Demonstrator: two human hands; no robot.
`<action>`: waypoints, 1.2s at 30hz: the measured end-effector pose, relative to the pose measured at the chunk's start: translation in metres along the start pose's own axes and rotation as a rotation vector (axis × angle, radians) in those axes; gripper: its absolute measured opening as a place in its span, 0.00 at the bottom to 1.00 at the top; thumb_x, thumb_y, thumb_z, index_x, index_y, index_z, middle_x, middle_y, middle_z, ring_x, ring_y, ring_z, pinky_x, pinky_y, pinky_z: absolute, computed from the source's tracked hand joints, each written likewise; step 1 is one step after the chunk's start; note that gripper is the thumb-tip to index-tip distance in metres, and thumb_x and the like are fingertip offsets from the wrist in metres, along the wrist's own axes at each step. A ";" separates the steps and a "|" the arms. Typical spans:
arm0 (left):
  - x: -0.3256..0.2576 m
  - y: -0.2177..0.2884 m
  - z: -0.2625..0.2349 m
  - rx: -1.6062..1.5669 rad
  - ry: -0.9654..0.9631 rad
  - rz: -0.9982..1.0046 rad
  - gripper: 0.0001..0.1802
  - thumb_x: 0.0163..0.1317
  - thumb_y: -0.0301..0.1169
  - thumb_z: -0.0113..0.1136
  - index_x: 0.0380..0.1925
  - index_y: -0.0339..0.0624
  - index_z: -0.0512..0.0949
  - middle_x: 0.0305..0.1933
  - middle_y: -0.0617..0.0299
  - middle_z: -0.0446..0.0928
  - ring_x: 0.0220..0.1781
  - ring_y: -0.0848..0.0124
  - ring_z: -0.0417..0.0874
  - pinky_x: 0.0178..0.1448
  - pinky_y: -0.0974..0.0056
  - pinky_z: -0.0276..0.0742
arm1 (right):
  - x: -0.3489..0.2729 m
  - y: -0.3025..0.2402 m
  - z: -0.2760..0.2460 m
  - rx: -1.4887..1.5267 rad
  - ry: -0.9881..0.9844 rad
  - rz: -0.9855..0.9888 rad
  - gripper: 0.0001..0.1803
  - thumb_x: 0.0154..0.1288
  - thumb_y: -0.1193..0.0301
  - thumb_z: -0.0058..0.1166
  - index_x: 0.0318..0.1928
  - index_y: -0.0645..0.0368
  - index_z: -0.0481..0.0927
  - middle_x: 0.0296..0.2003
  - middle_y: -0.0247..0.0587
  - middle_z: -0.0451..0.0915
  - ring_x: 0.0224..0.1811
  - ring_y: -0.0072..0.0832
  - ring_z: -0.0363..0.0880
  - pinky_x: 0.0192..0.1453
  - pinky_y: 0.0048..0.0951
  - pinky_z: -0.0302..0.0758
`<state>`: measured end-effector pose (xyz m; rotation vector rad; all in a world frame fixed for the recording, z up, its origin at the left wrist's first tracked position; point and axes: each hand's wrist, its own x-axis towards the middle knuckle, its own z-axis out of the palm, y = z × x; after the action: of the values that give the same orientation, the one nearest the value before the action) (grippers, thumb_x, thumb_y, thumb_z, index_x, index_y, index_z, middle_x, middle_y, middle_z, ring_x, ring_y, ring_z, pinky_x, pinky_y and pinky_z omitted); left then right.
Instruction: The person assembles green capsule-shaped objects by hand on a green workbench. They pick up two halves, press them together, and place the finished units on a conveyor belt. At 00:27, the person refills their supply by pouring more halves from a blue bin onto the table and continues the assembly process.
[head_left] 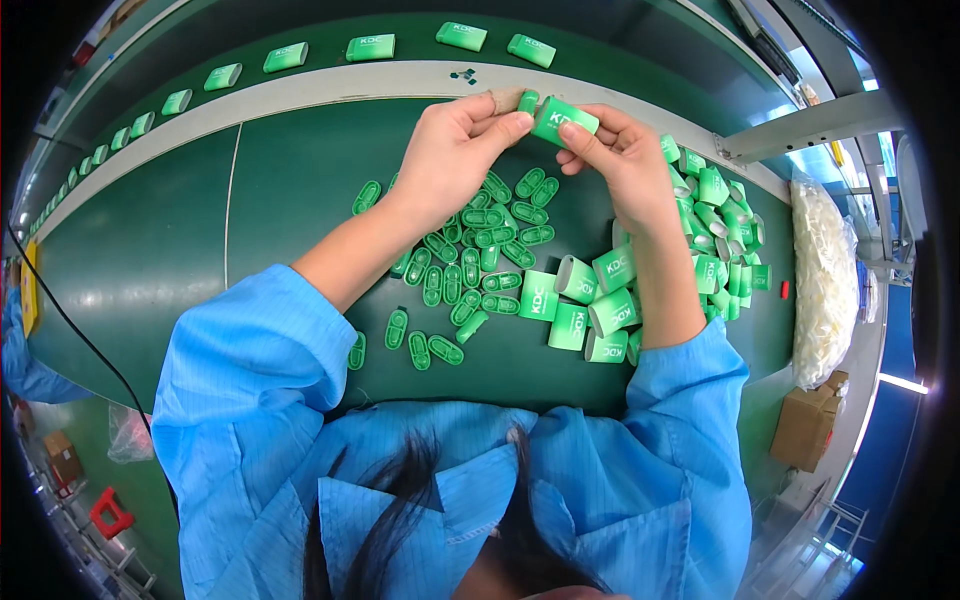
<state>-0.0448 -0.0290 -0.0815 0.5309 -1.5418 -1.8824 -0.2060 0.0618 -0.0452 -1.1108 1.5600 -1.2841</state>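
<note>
Near the far edge of the green table, my left hand (pixel 470 140) pinches a small green oval plastic cap (pixel 528 101). Close to its right, my right hand (pixel 625 155) grips a green flattened sleeve-like shell (pixel 562 120) with white lettering. The cap sits just beside the shell's left end, with a narrow gap between them. Below my hands lies a loose spread of green oval caps (pixel 494 238). Many more green shells (pixel 612 268) are heaped around and beyond my right forearm, some showing open ends.
Behind a pale rail (pixel 330 88), a green conveyor belt (pixel 560 25) carries a row of green pieces (pixel 371 47). A bag of white material (pixel 822 280) stands at the right, above a cardboard box (pixel 806 425). A black cable (pixel 85 340) runs along the left.
</note>
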 end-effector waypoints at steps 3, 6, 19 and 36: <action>0.000 0.001 0.000 -0.023 0.015 0.018 0.15 0.63 0.30 0.56 0.48 0.33 0.75 0.44 0.63 0.78 0.45 0.78 0.76 0.54 0.69 0.73 | -0.001 0.000 0.004 0.016 0.000 0.009 0.15 0.61 0.71 0.57 0.46 0.67 0.76 0.33 0.36 0.80 0.30 0.18 0.76 0.36 0.18 0.73; -0.002 -0.004 0.001 0.055 0.022 0.022 0.14 0.62 0.30 0.56 0.45 0.33 0.76 0.41 0.63 0.79 0.42 0.78 0.77 0.52 0.70 0.73 | -0.001 0.002 0.007 0.056 0.012 -0.033 0.15 0.59 0.73 0.59 0.45 0.69 0.76 0.32 0.38 0.80 0.30 0.19 0.77 0.35 0.19 0.75; -0.015 0.023 0.007 0.578 0.038 0.110 0.18 0.62 0.27 0.54 0.52 0.37 0.73 0.32 0.54 0.81 0.33 0.74 0.81 0.38 0.68 0.74 | -0.006 0.003 0.012 -0.020 0.050 -0.184 0.15 0.57 0.76 0.59 0.44 0.70 0.76 0.33 0.40 0.81 0.31 0.20 0.78 0.36 0.19 0.76; 0.015 0.005 -0.002 0.886 0.052 0.396 0.10 0.57 0.24 0.52 0.40 0.33 0.71 0.21 0.46 0.75 0.24 0.49 0.77 0.29 0.53 0.72 | 0.014 -0.007 0.016 -0.580 0.181 -0.266 0.12 0.55 0.71 0.60 0.39 0.65 0.80 0.22 0.36 0.79 0.22 0.18 0.74 0.29 0.20 0.71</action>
<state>-0.0527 -0.0415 -0.0759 0.5732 -2.2148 -0.8241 -0.1942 0.0432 -0.0417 -1.6424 2.0492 -1.1493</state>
